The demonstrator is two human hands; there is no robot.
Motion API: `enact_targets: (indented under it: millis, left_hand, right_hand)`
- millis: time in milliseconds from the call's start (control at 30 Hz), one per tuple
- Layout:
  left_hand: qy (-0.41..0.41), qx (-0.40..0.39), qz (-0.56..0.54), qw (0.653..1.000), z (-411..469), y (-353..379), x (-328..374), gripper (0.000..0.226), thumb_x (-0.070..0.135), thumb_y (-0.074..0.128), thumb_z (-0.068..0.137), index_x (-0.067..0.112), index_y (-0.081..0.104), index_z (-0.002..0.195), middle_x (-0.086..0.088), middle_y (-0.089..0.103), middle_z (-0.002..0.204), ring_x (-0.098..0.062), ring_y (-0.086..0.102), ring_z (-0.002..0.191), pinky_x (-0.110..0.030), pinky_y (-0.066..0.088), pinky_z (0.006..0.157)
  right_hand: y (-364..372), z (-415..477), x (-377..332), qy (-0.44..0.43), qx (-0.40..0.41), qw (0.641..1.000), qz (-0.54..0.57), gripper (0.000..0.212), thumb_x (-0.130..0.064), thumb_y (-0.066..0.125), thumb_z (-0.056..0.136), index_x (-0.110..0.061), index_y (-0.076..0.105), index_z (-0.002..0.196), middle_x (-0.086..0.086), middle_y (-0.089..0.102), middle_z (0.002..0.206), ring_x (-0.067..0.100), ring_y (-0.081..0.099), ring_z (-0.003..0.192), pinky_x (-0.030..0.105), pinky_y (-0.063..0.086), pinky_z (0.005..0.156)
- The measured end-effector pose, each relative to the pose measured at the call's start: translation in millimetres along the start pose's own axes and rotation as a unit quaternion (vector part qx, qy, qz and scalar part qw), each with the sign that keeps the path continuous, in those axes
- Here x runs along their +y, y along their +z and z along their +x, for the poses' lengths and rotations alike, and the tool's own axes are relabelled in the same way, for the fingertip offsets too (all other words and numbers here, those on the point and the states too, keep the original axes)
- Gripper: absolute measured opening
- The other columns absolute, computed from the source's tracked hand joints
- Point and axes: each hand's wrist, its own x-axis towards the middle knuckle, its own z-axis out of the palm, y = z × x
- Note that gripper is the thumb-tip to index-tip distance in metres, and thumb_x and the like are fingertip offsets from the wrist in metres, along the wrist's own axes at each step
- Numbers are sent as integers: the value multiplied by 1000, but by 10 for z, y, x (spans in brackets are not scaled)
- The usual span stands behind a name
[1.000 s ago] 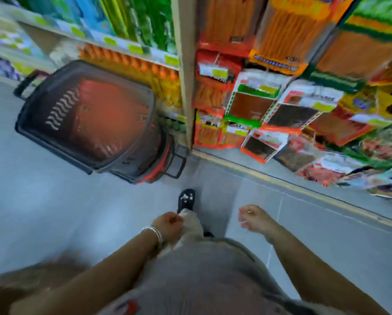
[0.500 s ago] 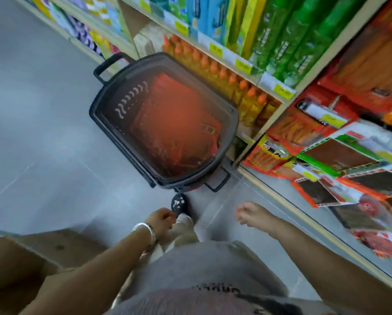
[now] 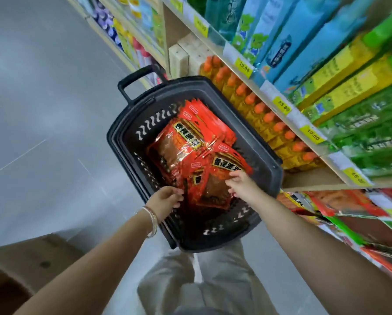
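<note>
Packets point(image 3: 190, 142) of red snacks lie piled in the basket point(image 3: 272, 178) by the shelf point(image 3: 308, 180), handy for stocking. Right hand point(image 3: 242, 185) rests spread fingers on the nearest; left hand point(image 3: 166, 198) curls at its edge, grip unclear.

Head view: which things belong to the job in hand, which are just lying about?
In the job: red foil snack packets, black plastic basket holding them, left hand and right hand at the packets.
Lying about: orange-capped yellow bottles, blue and green cartons, yellow price tags, brown cardboard box.
</note>
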Motion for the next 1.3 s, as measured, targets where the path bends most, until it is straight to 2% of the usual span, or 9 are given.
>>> enact_targets:
  millis: [200,367,600,733,833,933,1033,1133,1300]
  left_hand:
    - [-40,24,-96,994,473,90,-23,16,16,44,97,24,58,96,5,65,98,-9,61,89,-30,48,84]
    - [-61,41,-126,989,651,211,-47,15,19,47,95,28,59,92,9,67,95,-7,63,88,-27,46,79]
    - [-68,57,-122,989,761,215,-41,15,20,45,96,26,59,97,10,66,98,-7,63,91,-25,47,77]
    - [-48,68,-63,995,763,268,-24,27,23,60,89,27,53,115,8,62,113,-7,61,97,-14,45,71]
    - [15,15,60,998,764,307,-13,82,24,72,80,27,23,146,7,38,139,-11,44,123,-28,42,99]
    - [78,-53,129,987,778,361,9,71,27,73,79,33,37,141,3,37,145,-7,33,132,-29,25,113]
    - [25,-69,82,994,755,372,85,12,38,61,88,37,65,99,14,65,90,-4,59,82,-19,48,78]
    - [-1,29,42,999,758,275,106,20,41,57,90,30,64,105,3,65,77,-23,60,68,-28,50,62]
    - [-22,185,-17,982,870,69,74,20,33,54,93,18,63,101,6,59,69,-8,51,53,-18,41,47]
  right_hand:
    - [-239,803,-183,-50,110,976,-181,46,-15,59,87,-16,47,131,9,54,131,26,51,120,42,36,107]
    - [-175,1199,-242,-26,70,951,-299,68,-25,58,89,-21,23,147,10,38,146,36,41,130,52,33,107]
    - [-94,1182,-212,-78,157,922,-346,44,-21,57,91,-19,36,129,8,62,118,34,58,108,45,46,83]
    - [-218,924,-128,-200,70,908,-362,19,-19,61,89,-22,62,108,-2,67,104,24,57,102,34,45,79]
    - [-238,601,-78,-306,-15,877,-369,12,-26,64,88,-26,71,97,-9,67,101,17,49,101,35,39,85]
    - [-198,294,-94,-372,-114,849,-357,13,-30,61,91,-26,71,98,-13,66,99,11,54,96,35,38,88]
    - [-155,179,-196,-385,-76,874,-287,15,-26,59,92,-23,70,101,-10,68,100,13,60,95,33,41,87]
    - [-175,302,-296,-343,15,921,-183,28,-25,56,94,-21,61,121,-5,62,119,13,53,113,32,42,97]
    - [-150,851,-34,-145,66,987,-32,46,-32,51,96,-17,42,138,1,47,140,11,46,124,28,37,100]
